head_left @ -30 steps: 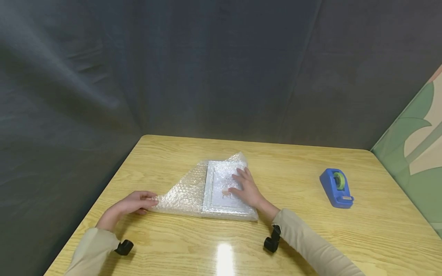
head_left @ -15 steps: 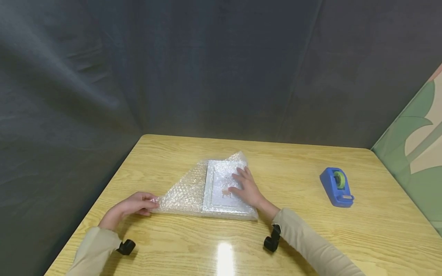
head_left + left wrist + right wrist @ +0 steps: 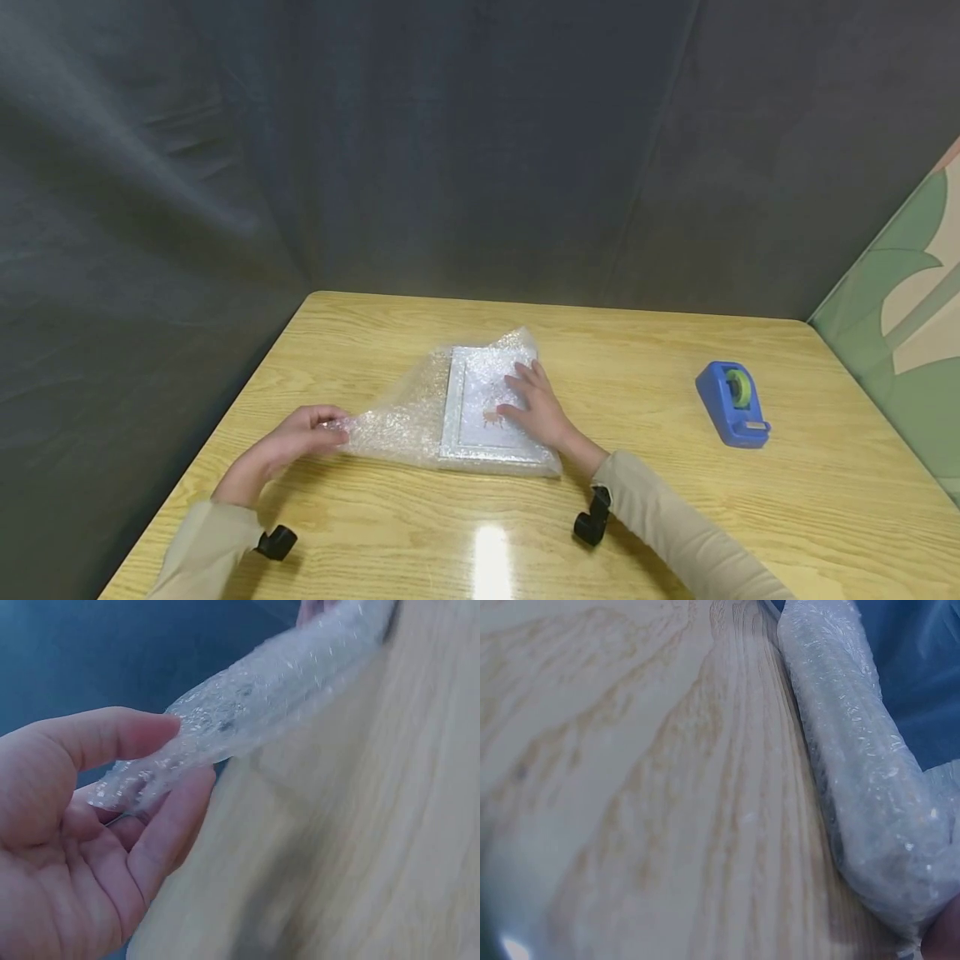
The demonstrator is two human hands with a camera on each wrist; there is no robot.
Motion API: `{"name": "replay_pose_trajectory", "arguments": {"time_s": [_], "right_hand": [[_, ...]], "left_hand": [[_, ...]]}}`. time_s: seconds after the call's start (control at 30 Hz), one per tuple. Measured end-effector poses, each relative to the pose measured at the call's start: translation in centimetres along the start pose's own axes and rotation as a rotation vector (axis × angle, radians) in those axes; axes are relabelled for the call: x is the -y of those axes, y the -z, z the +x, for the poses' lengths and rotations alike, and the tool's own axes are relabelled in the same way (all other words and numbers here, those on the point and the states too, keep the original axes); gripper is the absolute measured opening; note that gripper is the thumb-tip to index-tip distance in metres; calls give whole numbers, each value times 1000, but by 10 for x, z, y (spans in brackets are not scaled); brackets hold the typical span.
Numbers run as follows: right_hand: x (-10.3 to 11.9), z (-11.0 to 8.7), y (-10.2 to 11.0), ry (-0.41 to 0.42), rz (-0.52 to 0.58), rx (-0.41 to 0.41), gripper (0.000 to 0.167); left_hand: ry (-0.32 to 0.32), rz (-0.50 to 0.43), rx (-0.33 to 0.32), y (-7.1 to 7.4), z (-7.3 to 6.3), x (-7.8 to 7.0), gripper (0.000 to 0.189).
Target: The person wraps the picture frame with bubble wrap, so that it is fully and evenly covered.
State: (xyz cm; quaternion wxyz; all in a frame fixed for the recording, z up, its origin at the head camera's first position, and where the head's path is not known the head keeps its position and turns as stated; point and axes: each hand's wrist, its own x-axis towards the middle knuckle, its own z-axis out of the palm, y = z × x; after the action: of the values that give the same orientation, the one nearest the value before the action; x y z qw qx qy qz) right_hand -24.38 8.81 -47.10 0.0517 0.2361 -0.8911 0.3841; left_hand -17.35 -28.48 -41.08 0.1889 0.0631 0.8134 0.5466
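A white picture frame (image 3: 452, 408) with a small brown figure on its pale picture lies on the table, covered by clear bubble wrap (image 3: 401, 421). To the left the wrap runs out into a tapering flap. My left hand (image 3: 303, 435) pinches the tip of that flap; in the left wrist view, the thumb (image 3: 127, 735) lies over the wrap and fingers are beneath it. My right hand (image 3: 536, 408) rests with spread fingers on the wrapped frame's right side. The right wrist view shows the bubble-wrapped edge (image 3: 862, 772) along the wood, with a bit of a finger at the corner.
A blue tape dispenser (image 3: 731, 406) holding a roll of green tape (image 3: 738, 388) stands on the right part of the wooden table (image 3: 630, 375). A dark curtain (image 3: 480, 150) hangs behind the table and along its left side.
My left hand has shifted slightly right and up, lifting the flap's tip a little so that the wrap slackens and bunches. The right hand keeps its place on the frame.
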Motion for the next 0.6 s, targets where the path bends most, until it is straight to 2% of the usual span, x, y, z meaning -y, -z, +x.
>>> {"name": "replay_pose_trajectory", "arguments": {"time_s": [0.27,0.43,0.6], "right_hand": [[0,-1,1,5,-1,-11,54],[0,-1,1,7,5,-13,54],[-1,0,0,10,2,-17,53]], "left_hand": [[-93,-59,-12,-13,-2,-25,44],[-157,-90,-15,-29,2,-39,39],[-185,-131,-31,-50,11,-54,40]]}}
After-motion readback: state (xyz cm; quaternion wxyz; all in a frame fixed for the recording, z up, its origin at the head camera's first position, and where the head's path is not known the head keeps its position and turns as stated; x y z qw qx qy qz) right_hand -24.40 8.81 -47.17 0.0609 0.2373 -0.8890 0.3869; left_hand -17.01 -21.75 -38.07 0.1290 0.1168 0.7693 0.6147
